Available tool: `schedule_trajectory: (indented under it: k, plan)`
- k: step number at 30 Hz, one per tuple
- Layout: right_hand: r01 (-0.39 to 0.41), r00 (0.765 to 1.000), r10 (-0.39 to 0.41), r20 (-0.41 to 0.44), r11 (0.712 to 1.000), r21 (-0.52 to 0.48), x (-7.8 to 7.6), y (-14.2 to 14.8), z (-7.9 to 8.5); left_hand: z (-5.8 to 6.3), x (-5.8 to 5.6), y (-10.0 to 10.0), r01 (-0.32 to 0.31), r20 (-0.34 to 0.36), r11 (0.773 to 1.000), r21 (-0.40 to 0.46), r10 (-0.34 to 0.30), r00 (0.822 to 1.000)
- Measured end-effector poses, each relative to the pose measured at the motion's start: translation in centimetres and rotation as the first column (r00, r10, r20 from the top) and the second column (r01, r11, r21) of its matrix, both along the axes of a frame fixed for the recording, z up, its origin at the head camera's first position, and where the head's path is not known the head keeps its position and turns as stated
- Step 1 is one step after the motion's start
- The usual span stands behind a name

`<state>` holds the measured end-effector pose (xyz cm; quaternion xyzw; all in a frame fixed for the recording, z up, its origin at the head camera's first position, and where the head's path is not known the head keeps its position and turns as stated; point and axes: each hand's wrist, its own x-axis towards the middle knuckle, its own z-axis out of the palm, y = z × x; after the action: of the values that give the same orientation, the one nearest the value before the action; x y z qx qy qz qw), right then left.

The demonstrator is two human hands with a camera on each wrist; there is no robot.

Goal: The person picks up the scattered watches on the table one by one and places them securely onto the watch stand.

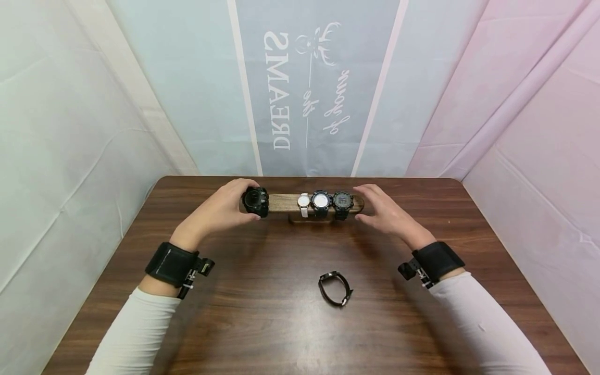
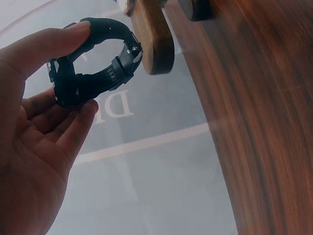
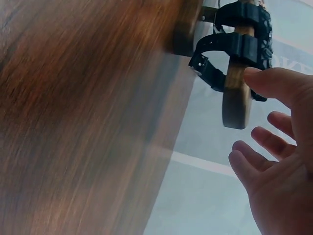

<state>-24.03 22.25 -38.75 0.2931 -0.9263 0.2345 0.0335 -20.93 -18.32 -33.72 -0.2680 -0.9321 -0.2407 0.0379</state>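
Note:
My left hand [image 1: 224,209] pinches a black digital watch [image 1: 255,201] between thumb and fingers, at the left end of a wooden watch stand [image 1: 283,203]. In the left wrist view the watch's strap [image 2: 110,78] is buckled into a loop, right beside the rounded tip of the bar. On the bar's right half sit a small white-strapped watch [image 1: 303,201], a black watch with a bright dial [image 1: 321,200] and another black digital watch [image 1: 342,200]. My right hand [image 1: 388,212] is at the bar's right end, fingers loosely spread, its thumb tip right at the wood.
A thin black-strapped watch [image 1: 335,289] lies on its side, as a loop, on the brown wooden table [image 1: 262,323] in front of the stand. Behind the table's far edge hangs a printed grey-blue cloth [image 1: 309,104]. Pale fabric walls [image 1: 70,130] rise on both sides.

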Motion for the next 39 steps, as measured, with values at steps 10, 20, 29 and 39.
schedule_trajectory:
  k: [10,20,29,39]
  plan:
    - [0.002,1.0,-0.003,0.021,0.999,0.034,-0.8,-0.1,-1.2,-0.3,-0.3,-1.0,-0.038,0.023,0.999,-0.015,0.038,0.999]
    - [0.03,1.0,-0.031,0.005,0.999,0.045,-0.9,-0.7,-1.5,-1.2,-0.9,-1.7,-0.046,0.055,0.998,-0.051,0.049,0.997]
    - [0.029,1.0,-0.029,-0.013,0.999,0.045,-1.0,-0.8,-1.7,-2.4,-1.8,-1.1,-0.047,0.053,0.997,-0.057,0.05,0.997]
    - [0.038,0.999,-0.039,0.022,0.998,0.049,-0.9,-0.9,-1.6,-3.2,-2.5,-0.3,-0.032,0.044,0.998,-0.061,0.035,0.998]
